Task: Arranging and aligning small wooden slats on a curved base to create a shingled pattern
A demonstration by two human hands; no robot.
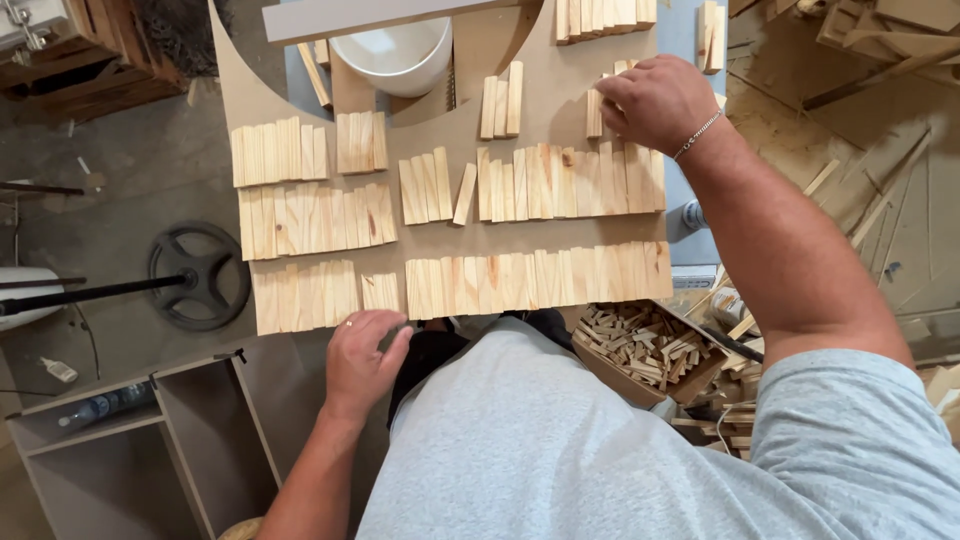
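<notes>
Slats (520,185) in rows on board (240,100). My right hand (655,100), fingers curled on a slat at board's far right; left hand (362,355) flat at near edge, holding nothing. I judge slats light, stiff; pinch by long edges.

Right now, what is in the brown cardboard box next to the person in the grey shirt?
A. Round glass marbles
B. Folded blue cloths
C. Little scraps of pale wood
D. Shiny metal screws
C: the brown cardboard box at the person's right side is heaped with small pale wood offcuts, much like the flat pale wood pieces laid in rows on the brown board.
</notes>
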